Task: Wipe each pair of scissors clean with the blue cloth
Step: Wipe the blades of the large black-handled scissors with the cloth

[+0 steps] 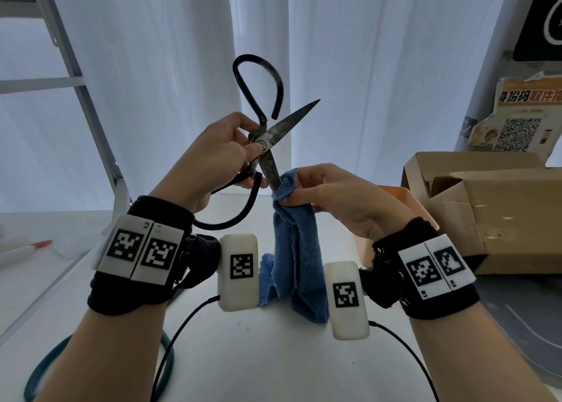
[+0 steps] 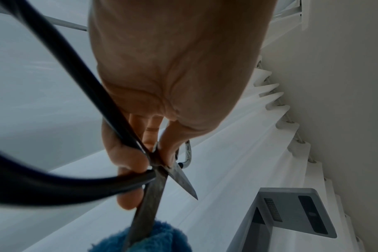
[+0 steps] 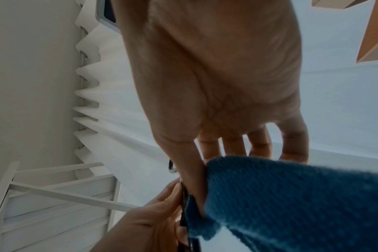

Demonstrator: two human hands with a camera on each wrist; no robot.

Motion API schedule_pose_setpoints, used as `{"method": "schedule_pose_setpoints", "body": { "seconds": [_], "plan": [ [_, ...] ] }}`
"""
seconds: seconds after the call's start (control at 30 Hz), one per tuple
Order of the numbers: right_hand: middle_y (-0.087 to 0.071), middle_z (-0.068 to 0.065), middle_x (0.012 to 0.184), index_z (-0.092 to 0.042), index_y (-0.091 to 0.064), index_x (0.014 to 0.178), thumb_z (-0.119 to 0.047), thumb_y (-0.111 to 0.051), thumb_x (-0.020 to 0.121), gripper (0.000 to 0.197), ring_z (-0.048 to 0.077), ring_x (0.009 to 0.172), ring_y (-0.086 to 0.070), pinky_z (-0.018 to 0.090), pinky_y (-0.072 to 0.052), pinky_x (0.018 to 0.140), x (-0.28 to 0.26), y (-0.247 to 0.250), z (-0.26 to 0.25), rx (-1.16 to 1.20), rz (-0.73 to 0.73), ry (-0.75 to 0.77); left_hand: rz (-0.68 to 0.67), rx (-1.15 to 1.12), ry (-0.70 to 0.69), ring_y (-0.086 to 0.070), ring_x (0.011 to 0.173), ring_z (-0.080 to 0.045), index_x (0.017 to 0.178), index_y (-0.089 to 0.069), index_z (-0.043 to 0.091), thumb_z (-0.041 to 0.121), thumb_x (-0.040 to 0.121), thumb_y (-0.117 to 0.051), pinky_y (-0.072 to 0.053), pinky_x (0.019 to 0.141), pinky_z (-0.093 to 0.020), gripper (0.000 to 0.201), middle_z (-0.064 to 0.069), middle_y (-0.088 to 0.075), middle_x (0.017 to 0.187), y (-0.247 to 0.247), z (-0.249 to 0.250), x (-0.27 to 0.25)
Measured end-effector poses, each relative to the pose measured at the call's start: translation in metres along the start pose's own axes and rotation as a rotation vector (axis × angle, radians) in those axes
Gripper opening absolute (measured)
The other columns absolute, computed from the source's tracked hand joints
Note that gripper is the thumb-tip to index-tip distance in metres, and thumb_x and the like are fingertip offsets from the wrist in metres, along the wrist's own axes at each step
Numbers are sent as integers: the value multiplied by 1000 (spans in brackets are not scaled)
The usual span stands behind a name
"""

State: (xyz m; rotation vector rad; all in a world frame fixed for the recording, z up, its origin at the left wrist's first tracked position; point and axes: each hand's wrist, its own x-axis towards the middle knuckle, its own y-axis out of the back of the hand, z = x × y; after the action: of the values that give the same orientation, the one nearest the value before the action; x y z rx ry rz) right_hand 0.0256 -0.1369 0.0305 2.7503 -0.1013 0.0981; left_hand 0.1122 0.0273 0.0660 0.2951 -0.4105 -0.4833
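Scissors [image 1: 266, 146] with black loop handles and dull, stained blades are held up in the air above the white table [image 1: 243, 356], spread wide open. Left hand [image 1: 213, 158] grips them at the pivot, thumb pressed on the screw and fingers curled round the lower handle. One blade points up and to the right, bare; the other runs down and to the right, its tip buried in the blue cloth [image 1: 296, 243]. Right hand [image 1: 328, 195] pinches a bunch of that cloth round the lower blade's tip, the rest hanging down to the table. What matters for the stroke is that the wrapped blade's long axis runs from the pivot, up and left, to the tip, down and right, so the cloth sits at the far end from the left hand's hold; I judge the wipe must travel along that line, the right hand being the one placed to do it
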Motion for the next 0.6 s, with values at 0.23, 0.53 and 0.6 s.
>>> {"method": "schedule_pose_setpoints", "body": {
  "seconds": [0.23,0.53,0.6],
  "plan": [
    [-62,12,92,20,-51,107,-11,-72,87,42,18,87,-58,32,-45,85,2,-2,4,-13,-42,-26,44,26,6,-73,60,-23,112,-60,15,6,101,-52,-50,48,-18,16,-12,-57,100,3,-3,2],
    [-66,30,107,15,-60,105,-12,-73,86,36,21,92,-62,48,-46,108,4,0,8,-97,-85,-25,67,35,12,-73,58,-23,113,-59,15,6,101,-52,-50,47,-18,17,-11,-57,99,4,-6,4],
    [-68,27,102,13,-63,99,-10,-72,86,28,20,90,-61,47,-45,107,2,3,8,-141,-113,-34,75,36,12,-73,59,-23,113,-60,15,6,101,-52,-50,47,-18,16,-11,-58,99,4,-6,4]
  ]
}}
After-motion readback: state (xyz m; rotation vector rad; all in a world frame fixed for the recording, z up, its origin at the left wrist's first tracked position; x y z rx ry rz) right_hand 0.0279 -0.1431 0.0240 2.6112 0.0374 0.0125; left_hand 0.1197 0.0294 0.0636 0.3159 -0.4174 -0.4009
